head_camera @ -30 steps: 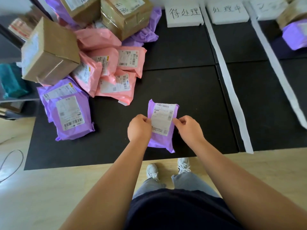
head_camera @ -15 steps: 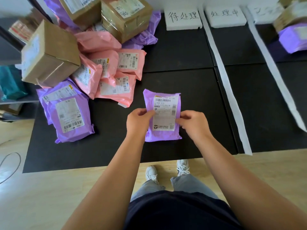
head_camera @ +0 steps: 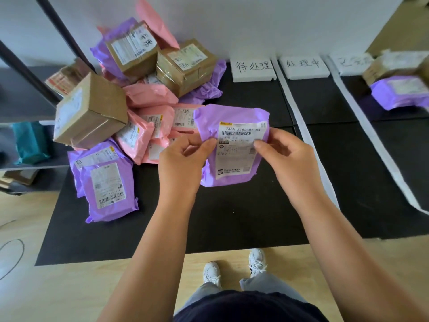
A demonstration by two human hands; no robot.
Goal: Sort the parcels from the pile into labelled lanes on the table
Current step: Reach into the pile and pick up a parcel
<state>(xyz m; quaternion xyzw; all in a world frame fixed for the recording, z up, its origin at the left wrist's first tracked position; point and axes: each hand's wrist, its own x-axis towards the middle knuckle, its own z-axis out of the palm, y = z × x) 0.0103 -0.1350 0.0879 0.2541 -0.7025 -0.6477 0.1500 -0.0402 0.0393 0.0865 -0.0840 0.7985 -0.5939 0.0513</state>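
Note:
A small purple mailer (head_camera: 234, 119) with a white shipping label facing me is held up above the black table (head_camera: 232, 217). My left hand (head_camera: 183, 161) pinches its left edge and my right hand (head_camera: 287, 159) pinches its right edge. The pile (head_camera: 139, 98) of pink mailers, purple mailers and brown cardboard boxes lies at the left. Three white lane signs with handwriting stand at the far edge: the left sign (head_camera: 253, 68), the middle sign (head_camera: 304, 66) and the right sign (head_camera: 350, 63), partly blurred. White tape strips (head_camera: 308, 140) divide the lanes.
A box on a purple mailer (head_camera: 399, 89) sits in the right lane. Two purple mailers (head_camera: 106, 182) lie flat at the pile's near edge. A dark shelf unit (head_camera: 25, 126) stands left of the table. My feet in white shoes stand on the wooden floor below the table edge.
Both hands have raised the purple mailer up and away from the near table edge, bringing its label closer to the camera. The view has tilted up toward the wall.

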